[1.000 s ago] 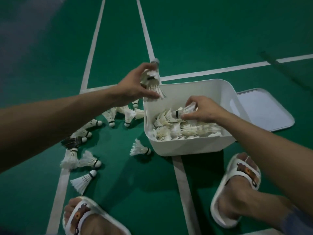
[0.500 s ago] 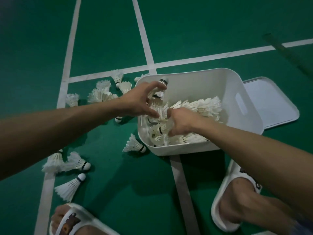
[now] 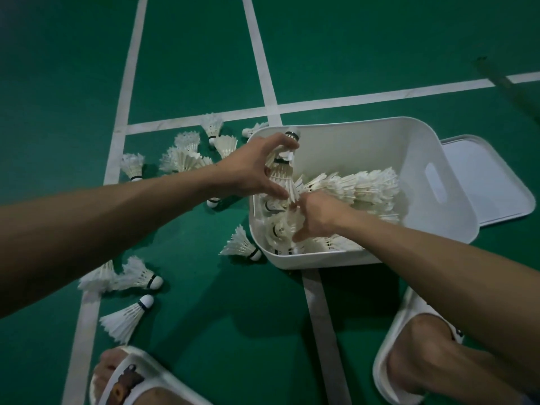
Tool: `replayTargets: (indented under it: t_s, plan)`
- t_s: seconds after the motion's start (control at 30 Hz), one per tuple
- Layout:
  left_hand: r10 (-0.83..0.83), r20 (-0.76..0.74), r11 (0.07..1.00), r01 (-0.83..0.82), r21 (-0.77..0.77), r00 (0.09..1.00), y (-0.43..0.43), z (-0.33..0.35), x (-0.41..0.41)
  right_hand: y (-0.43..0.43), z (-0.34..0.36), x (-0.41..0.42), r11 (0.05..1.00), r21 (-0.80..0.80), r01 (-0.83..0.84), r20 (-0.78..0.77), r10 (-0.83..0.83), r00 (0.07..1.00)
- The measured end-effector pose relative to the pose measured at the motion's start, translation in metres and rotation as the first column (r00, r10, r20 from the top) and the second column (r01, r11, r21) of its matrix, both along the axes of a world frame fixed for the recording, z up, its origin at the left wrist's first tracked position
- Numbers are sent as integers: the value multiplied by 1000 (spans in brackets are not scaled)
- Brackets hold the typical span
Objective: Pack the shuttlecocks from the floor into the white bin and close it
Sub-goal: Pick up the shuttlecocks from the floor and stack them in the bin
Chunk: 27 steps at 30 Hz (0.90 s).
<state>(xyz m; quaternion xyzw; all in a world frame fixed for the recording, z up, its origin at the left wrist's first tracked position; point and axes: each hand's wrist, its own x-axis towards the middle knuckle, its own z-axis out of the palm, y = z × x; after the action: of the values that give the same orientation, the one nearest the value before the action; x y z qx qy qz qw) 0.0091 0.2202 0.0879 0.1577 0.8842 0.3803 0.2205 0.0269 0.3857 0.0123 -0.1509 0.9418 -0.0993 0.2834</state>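
1. A person's left hand (image 3: pixel 257 168) grips a nested stack of shuttlecocks (image 3: pixel 282 173). Fingers and thumb are curled round the feathers, cork end uppermost, just over the left rim of the white bin (image 3: pixel 365 141).
2. The right hand (image 3: pixel 318 214) reaches down inside the bin, just below and to the right of the left hand. Its fingers are bent among the heaped shuttlecocks (image 3: pixel 279 229) in the near corner; whether it actually grips one cannot be told.
3. Just to the right of the right hand, a long row of shuttlecocks (image 3: pixel 365 188) lies on its side across the bin.
4. The lid (image 3: pixel 482 182) lies flat on the green court floor (image 3: pixel 380 39), well to the right of both hands, on the bin's far side.
5. A single shuttlecock (image 3: pixel 241 245) rests against the bin's outer wall, below the left hand.
6. A cluster of loose shuttlecocks (image 3: pixel 184 156) sits left of the left hand, beyond the forearm. More lie on the near side of that forearm, among them a pair (image 3: pixel 137 277) by a white court line (image 3: pixel 84 331).
7. White slippers (image 3: pixel 409 317) flank the scene nearest the camera.
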Motion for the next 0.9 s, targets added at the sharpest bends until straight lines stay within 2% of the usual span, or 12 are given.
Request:
replayTargets:
  t_s: [0.07,0.17,0.3,0.5,0.6,0.73,0.8,0.9]
  plan:
    - [-1,7,1000,1,0,1000,-1,-1,0,-4,-1,0,1000,-5,20,-15,-20,1000]
    - [-8,9,1000,8,8,1000,-3,-2,-1,-6,1,0,999,37,-39,-1,39,999]
    - [-11,20,1000,11,5,1000,-2,-2,-3,3,6,-4,1000,4,-11,36,11,999]
    - [-33,18,999,33,-21,999,1,-1,-4,1,1,1,994,58,-87,12,87,996]
    - [-37,18,999,37,-30,999,2,-1,-5,10,6,-2,999,-17,-42,13,42,999]
    - [-54,14,997,55,-60,998,6,-2,-6,24,17,-10,996,-65,-66,55,70,996]
    - [-81,38,993,83,-82,996,8,-4,-7,35,28,-16,992,-124,13,34,-9,999]
    - [-150,126,981,163,-103,981,10,-4,-9,55,50,-23,923,-330,201,-124,-253,960]
